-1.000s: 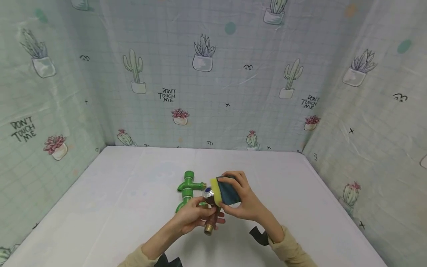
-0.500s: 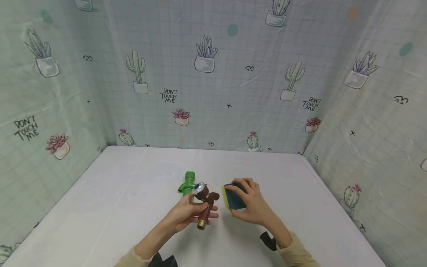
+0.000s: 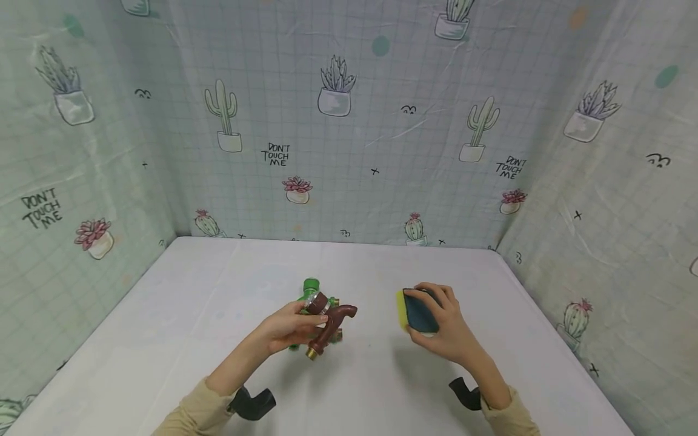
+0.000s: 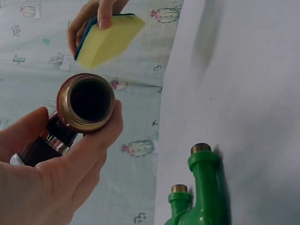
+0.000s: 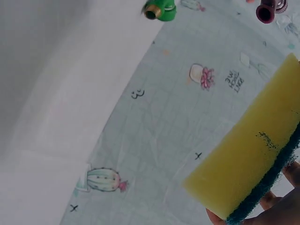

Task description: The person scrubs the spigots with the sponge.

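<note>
My left hand (image 3: 289, 329) grips a brown tap (image 3: 334, 322) above the table, thumb and fingers around its body. The tap has a brass threaded end and a chrome-rimmed knob. Its round brass-edged opening faces the left wrist camera. To the right, apart from the tap, my right hand (image 3: 452, 330) pinches a sponge (image 3: 422, 313) between thumb and fingers. Yellow foam (image 5: 248, 145) makes up one side of the sponge and a dark blue-green scouring layer (image 5: 267, 190) the other. Behind the left hand lie green taps (image 4: 206, 187) with brass threads, partly hidden in the head view.
A white table (image 3: 218, 284) carries the green taps near its middle. Cloth walls (image 3: 349, 139) printed with cacti rise at the back and both sides. Dark curved pieces (image 3: 253, 404) show by both wrists.
The sponge was against the brown tap's knob a second ago; my right hand has carried it away to the right. My left hand has moved slightly left and turned the tap, its spout now pointing right.
</note>
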Available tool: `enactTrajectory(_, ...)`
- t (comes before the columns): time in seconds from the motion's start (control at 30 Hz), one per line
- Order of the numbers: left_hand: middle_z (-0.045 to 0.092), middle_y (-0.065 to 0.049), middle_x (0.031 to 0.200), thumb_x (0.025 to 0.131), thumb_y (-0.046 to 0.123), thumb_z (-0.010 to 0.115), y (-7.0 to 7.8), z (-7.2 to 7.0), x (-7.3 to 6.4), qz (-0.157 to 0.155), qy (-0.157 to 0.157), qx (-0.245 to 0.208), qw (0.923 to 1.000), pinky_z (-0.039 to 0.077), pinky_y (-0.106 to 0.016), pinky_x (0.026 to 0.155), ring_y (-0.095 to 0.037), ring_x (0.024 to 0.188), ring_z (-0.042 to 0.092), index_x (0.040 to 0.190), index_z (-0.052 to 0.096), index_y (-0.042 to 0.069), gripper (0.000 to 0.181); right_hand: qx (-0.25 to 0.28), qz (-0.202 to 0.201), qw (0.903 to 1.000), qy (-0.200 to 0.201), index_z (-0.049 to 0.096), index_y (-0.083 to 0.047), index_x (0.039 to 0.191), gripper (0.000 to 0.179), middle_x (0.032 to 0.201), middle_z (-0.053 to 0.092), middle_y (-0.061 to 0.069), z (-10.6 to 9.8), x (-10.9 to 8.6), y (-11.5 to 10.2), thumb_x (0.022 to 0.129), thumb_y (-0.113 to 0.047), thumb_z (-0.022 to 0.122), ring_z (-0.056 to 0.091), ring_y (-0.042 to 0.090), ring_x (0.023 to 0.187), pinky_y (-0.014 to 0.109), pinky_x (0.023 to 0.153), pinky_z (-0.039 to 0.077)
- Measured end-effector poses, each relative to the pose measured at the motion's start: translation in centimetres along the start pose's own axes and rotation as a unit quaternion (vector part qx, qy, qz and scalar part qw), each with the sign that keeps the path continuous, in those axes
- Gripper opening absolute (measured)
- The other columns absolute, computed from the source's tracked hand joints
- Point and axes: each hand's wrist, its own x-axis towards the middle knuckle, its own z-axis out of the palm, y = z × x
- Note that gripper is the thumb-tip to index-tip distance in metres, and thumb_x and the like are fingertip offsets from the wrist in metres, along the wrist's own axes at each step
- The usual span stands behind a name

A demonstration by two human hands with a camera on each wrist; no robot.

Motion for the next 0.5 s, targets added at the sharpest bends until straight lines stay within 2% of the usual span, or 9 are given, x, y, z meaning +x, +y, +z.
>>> enactTrajectory(0.17, 0.057, -0.009, 0.102, 0.093, 0.028, 0.047, 0.8, 0.0, 2.6, -0.035, 0.024, 0.036, 0.9985, 0.051, -0.048, 0.08, -0.025, 0.094, 0.061, 0.119, 0.04, -0.006, 0.044, -0.008, 0.022, 0.9996, 0.017, 0.052, -0.022, 0.12, 0.066, 0.118, 0.048, 0.007, -0.5, -0.6, 0.9, 0.06, -0.017, 0.078, 0.035, 0.021, 0.106, 0.044, 0.074, 0.036)
enactTrajectory(0.27, 0.059, -0.01, 0.099, 0.093, 0.032, 0.045, 1.1, 0.4, 4.6, -0.05, 0.042, 0.056, 0.9963, 0.052, -0.046, 0.078, -0.026, 0.093, 0.061, 0.11, 0.046, -0.004, 0.04, -0.016, 0.03, 0.9993, 0.016, 0.053, -0.022, 0.12, 0.067, 0.117, 0.048, 0.006, -0.7, -1.0, 1.2, 0.059, -0.018, 0.079, 0.035, 0.02, 0.105, 0.043, 0.074, 0.035)
enactTrajectory(0.37, 0.06, -0.011, 0.099, 0.092, 0.031, 0.047, 1.5, 0.8, 6.5, -0.062, 0.06, 0.067, 0.994, 0.052, -0.049, 0.078, -0.029, 0.097, 0.061, 0.102, 0.049, 0.0, 0.032, -0.023, 0.038, 0.999, 0.011, 0.053, -0.023, 0.12, 0.067, 0.118, 0.048, 0.006, -0.8, -1.4, 1.4, 0.059, -0.02, 0.08, 0.035, 0.02, 0.105, 0.042, 0.074, 0.035)
enactTrajectory(0.5, 0.057, -0.009, 0.094, 0.091, 0.025, 0.05, 2.0, 1.1, 8.9, -0.076, 0.075, 0.072, 0.9917, 0.051, -0.052, 0.077, -0.03, 0.094, 0.061, 0.1, 0.046, 0.002, 0.025, -0.024, 0.054, 0.9983, 0.005, 0.052, -0.023, 0.121, 0.068, 0.118, 0.047, 0.005, -0.9, -1.8, 1.5, 0.059, -0.022, 0.081, 0.035, 0.02, 0.106, 0.042, 0.075, 0.035)
